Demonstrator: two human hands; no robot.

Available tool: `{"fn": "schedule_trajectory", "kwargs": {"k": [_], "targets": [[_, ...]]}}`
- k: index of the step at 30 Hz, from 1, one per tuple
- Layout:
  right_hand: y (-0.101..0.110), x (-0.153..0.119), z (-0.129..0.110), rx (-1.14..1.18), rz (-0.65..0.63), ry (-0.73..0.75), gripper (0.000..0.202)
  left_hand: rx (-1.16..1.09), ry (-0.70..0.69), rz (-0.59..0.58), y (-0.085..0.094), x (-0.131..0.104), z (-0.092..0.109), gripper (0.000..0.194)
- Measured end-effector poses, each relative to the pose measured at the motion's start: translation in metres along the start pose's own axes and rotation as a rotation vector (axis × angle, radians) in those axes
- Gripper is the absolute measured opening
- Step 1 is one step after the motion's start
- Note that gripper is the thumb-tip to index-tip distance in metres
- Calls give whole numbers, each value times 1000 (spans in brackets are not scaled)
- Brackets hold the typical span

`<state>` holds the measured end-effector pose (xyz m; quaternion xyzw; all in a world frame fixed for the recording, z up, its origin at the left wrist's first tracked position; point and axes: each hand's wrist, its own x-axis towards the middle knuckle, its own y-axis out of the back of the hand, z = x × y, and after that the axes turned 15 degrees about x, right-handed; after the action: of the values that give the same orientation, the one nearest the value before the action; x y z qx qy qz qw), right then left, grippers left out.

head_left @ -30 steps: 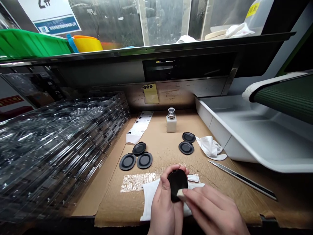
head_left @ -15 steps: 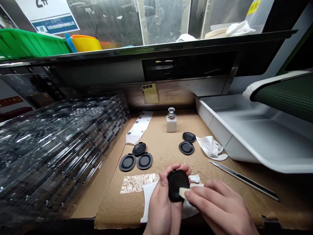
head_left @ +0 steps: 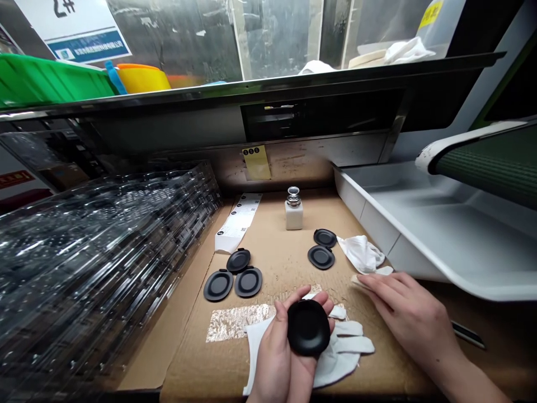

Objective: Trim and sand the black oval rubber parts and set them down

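Note:
My left hand (head_left: 276,358) is palm up, its fingers curled around a round black lid (head_left: 308,328) with a shallow dish shape. Stretched to the right, my right hand (head_left: 413,313) pinches a small pale block (head_left: 357,279) just in front of a crumpled white cloth (head_left: 361,253). A white glove (head_left: 339,358) lies flat under my left hand. Two more black lids (head_left: 321,257) rest left of the cloth, and three others (head_left: 248,281) sit to the left on the cardboard.
A white bottle with a metal top (head_left: 294,215) stands at the back. Clear plastic trays (head_left: 126,252) are stacked left. At right are a grey-white bin (head_left: 377,221) and a cutter (head_left: 467,334), partly hidden by my right arm. A label strip (head_left: 239,221) lies on the cardboard (head_left: 277,246).
My right hand has moved away from the black lid, right and farther back, carrying the pale block. The lid stays in my left hand, and more of the glove shows.

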<state>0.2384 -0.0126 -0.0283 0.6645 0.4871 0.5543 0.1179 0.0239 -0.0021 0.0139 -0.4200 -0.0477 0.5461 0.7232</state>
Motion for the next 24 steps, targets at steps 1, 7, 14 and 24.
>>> {"fn": "schedule_trajectory", "kwargs": {"k": [1, 7, 14, 24], "targets": [[-2, -2, 1, -6, -19, -10, 20, -9, 9, -16, 2, 1, 0, 49], [-4, 16, -39, 219, -105, -35, 21, -18, 14, -111, 9, 7, -4, 55], [-24, 65, -73, 302, -338, -58, 20, 25, -142, -68, 17, 9, -12, 45], [-88, 160, -36, -7, -482, -352, 25, 1857, -637, 506, 55, 21, 115, 42]]}}
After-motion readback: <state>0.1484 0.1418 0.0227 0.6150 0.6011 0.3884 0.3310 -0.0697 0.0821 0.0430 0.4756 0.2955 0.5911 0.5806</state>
